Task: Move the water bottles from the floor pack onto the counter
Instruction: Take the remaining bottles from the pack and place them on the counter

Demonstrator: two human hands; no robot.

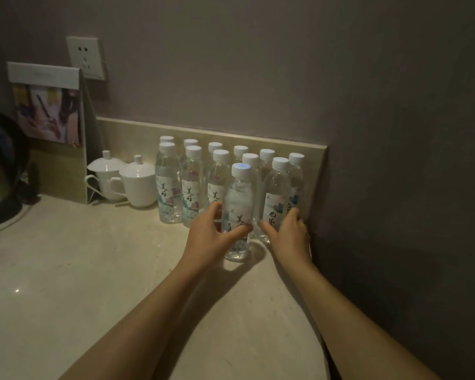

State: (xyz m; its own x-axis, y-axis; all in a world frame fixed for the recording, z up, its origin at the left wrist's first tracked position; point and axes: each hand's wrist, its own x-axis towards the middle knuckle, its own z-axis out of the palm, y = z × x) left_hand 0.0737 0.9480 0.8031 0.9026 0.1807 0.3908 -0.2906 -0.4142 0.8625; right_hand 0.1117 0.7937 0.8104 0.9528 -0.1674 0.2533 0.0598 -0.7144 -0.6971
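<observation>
Several clear water bottles [168, 185] with white caps and printed labels stand in rows on the beige stone counter [99, 270], against the backsplash. One bottle [237, 204] stands in front of the rows. My left hand [211, 237] grips its lower half, thumb across the label. My right hand [290, 237] is wrapped around the base of the bottle [277, 196] at the right end of the front row, close to the side wall. The floor pack is out of view.
Two white lidded cups [137, 185] stand left of the bottles. A folded card stand [52, 116] leans by a wall socket [86, 57]. A dark appliance with a cord [0, 171] sits at the far left. A dark wall bounds the counter on the right.
</observation>
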